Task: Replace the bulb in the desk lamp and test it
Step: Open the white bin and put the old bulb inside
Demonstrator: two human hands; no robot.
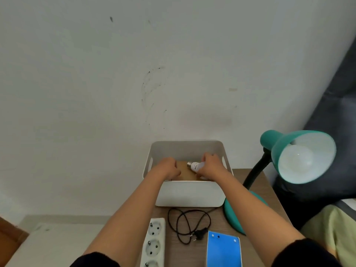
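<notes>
New bulb [195,166] is inside the white bin [189,193] at far-centre of the bench [256,187]. Right grip [211,166] has its fingers curled round the globe end. Bulb's long axis runs roughly left-right, lying flat-ish, with the screw cap pointing left toward the left grip [166,167].

Left grip is knuckles-up at the left edge of a brown cardboard box [185,170] in the bin. Fingers are curled under, so can't tell if it's pinching the box or just resting on it.

Key relation: the teal lamp shade [277,149] sits right of the bin and higher, mouth facing the person. The old bulb [297,160] is seated in it, unlit. Right grip is the nearer one, but IMO the old bulb must come out 1st, and the new bulb's cap needs turning to line up w/ the socket.

Lamp base [234,216] is just beside the bin's near-right corner. Cord [185,222] is looped on the bench and the plug [199,233] lies loose beside the power strip [154,241], not plugged in. Blue card [223,249] is near-right of the plug.

Bench is wood-grain. Wall [115,74] behind is pale w/ dark scuffs.
</notes>
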